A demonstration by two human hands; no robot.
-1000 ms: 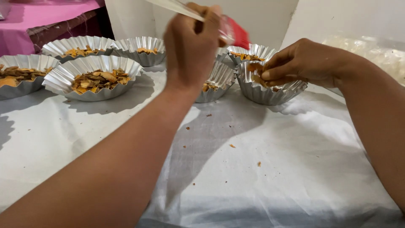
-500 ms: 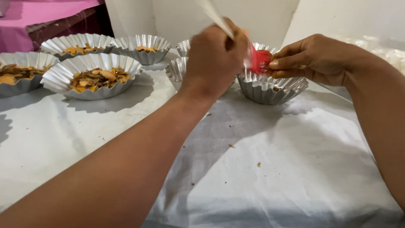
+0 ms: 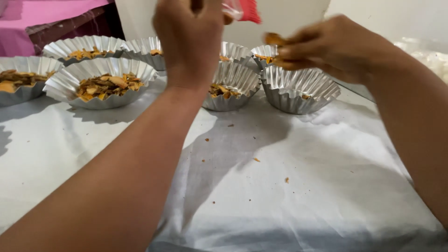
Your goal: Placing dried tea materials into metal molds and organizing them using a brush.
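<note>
**Two hands raised over fluted foil cups**

The left hand [image 3: 189, 42] is lifted high near the table's far edge, its back to the camera, forearm slanting up from the near left corner. Its fingers are curled shut around a clear plastic packet with a red end [image 3: 242, 9], which pokes out above the knuckles.

The right hand [image 3: 326, 49] reaches in from the right edge, wrist bent, fingers pinched narrowly on a few orange-brown fried snack pieces [image 3: 275, 39]. It hovers just above an almost empty shiny fluted foil cup [image 3: 301, 91], clear of the rim.

Beside that cup, toward the left, sits a partly filled foil cup [image 3: 231, 84]. A fuller foil cup of snack mix [image 3: 100, 81] stands near the left edge on the white cloth-covered table [image 3: 280, 196], where crumbs are scattered.
</note>
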